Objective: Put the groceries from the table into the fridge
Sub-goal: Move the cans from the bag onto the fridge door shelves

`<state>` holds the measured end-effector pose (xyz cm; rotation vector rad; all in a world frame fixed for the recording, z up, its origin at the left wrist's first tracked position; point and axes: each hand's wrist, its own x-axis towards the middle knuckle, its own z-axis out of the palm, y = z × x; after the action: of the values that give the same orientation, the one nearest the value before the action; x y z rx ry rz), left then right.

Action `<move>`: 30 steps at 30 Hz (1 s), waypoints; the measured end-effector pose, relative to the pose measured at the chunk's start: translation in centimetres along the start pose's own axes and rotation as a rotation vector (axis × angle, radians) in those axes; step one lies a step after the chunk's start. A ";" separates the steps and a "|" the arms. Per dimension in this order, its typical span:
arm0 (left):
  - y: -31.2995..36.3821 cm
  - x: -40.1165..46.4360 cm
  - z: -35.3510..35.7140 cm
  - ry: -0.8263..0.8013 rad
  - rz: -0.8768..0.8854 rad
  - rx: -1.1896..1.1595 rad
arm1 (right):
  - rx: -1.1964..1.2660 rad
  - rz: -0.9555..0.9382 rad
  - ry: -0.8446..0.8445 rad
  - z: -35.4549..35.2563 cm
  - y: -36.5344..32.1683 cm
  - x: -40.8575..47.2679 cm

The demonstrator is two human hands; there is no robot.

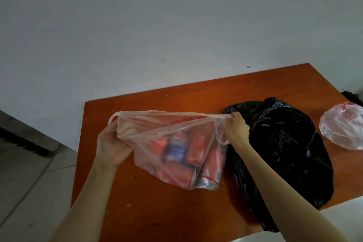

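A clear bag [176, 143] of cans sits on the orange tabletop [157, 212], near its middle, with both hands pulling its mouth wide. Inside lie several red cans [196, 149] and one blue can [174, 148], leaning together toward the bag's lower right corner; the plastic blurs them, so their exact number is hard to tell. The left hand [112, 145] is clamped on the bag's left rim, its fingers curled inside the opening behind the film, one handle loop arching above it. The right hand [235, 129] pinches the right rim and handle, its fingers closed tight on the bunched plastic, drawing the top edge taut between the two hands. Just beside the clear bag, touching its right side, a bulging black bag [284, 153] lies across the tabletop and reaches its near edge. Further right, apart from the black one, a small white bag [343, 125] with red print rests by the tabletop's edge. A pale wall [157, 25] stands behind, and a tiled floor [29, 173] shows at left.
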<state>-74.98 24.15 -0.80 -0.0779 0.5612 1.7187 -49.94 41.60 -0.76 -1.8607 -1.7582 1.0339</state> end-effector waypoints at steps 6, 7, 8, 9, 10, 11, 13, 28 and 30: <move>-1.6 1.2 -1.0 0.117 0.104 0.149 | 1.193 0.843 -0.361 -0.7 1.1 -1.2; -1.9 1.5 -1.4 0.107 0.074 0.151 | 1.231 0.893 -0.383 -1.0 1.3 -1.7; -2.1 1.7 -2.0 0.092 0.033 0.111 | 1.258 0.914 -0.416 -1.1 1.8 -1.9; -2.4 1.7 -2.4 0.079 -0.010 0.061 | 1.281 0.941 -0.460 -1.1 2.2 -2.1; -2.5 1.8 -2.9 0.067 -0.040 0.022 | 1.254 0.942 -0.515 -1.0 2.9 -2.1; -2.6 1.6 -2.8 0.075 -0.031 0.047 | 1.224 0.939 -0.568 -0.9 3.5 -1.9; -3.0 1.5 -2.9 0.077 0.000 0.109 | 1.132 0.874 -0.606 -1.0 4.3 -1.9; -4.9 -0.6 -0.8 0.829 0.140 1.239 | 0.417 0.189 -0.078 -1.6 6.2 -4.0; -5.5 -0.7 0.0 0.941 0.418 1.724 | 0.049 -0.195 0.133 -1.9 5.3 -4.7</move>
<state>-69.63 24.18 -2.36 0.5149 2.6811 0.9290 -44.71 36.65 -2.11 -1.6507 -1.7784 0.8517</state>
